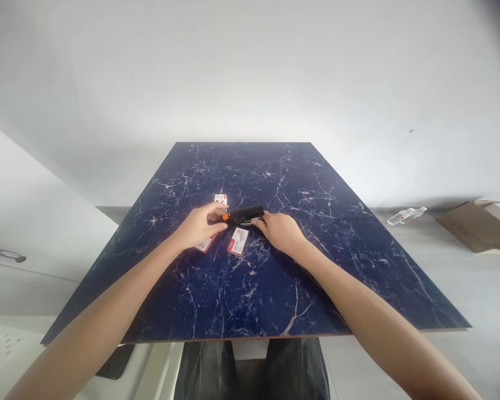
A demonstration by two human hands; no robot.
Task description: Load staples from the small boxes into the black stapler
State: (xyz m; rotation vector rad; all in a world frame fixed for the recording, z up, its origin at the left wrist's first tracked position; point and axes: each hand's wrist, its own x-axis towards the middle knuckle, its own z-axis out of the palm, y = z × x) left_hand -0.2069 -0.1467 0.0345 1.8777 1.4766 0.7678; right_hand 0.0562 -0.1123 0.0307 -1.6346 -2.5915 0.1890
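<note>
A black stapler (246,214) with an orange end lies level between my two hands, low over the blue marbled table (275,289). The thumb and fingers of my left hand (200,225) close around its orange end. My right hand (281,230) grips the other end, thumb on the near side; its other fingers are partly hidden. Just below the stapler is a small red and white box (238,241). Another red and white box (206,243) lies partly under my left hand. A third small box (220,199) shows behind my left fingers.
A white wall stands behind the table. On the floor at the right are a clear plastic bottle (406,215) and an open cardboard box (475,225). A dark phone-like slab (115,362) rests on a pale surface below the table's front left edge.
</note>
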